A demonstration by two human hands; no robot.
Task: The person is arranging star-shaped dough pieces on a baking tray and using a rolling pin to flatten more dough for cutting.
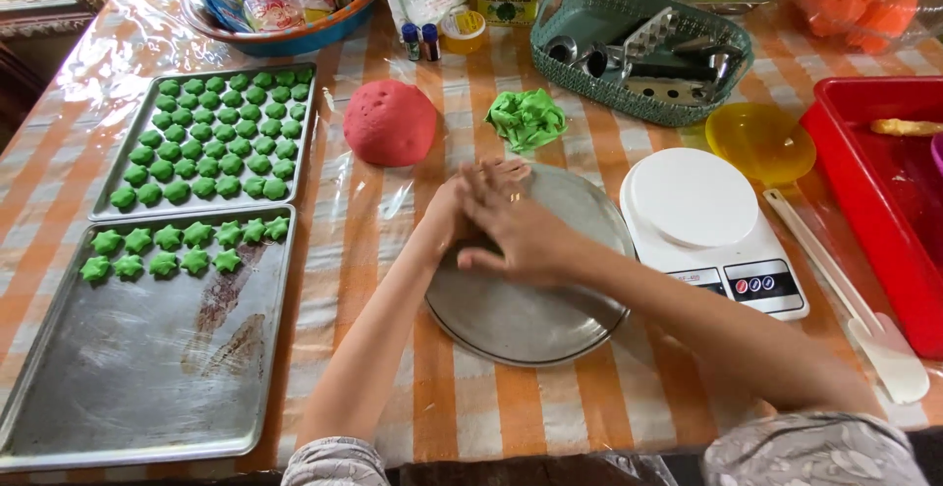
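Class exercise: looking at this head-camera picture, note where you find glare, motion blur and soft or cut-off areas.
Head view: daylight glares off the clear plastic table cover at upper left; the right hand and left hand, pressed together over the round metal plate, are slightly motion-blurred; the baking trays stay sharp; the sleeves are cut off at the bottom edge.

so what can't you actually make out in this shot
- Head view: whatever is pressed between the hands; the right hand lies over the left hand above the round metal plate.
- Red tub: cut off by the right edge, contents mostly out of frame.
- Tools in the green basket: piled together, too small to tell apart.
- Blue bowl: cut off by the top edge.
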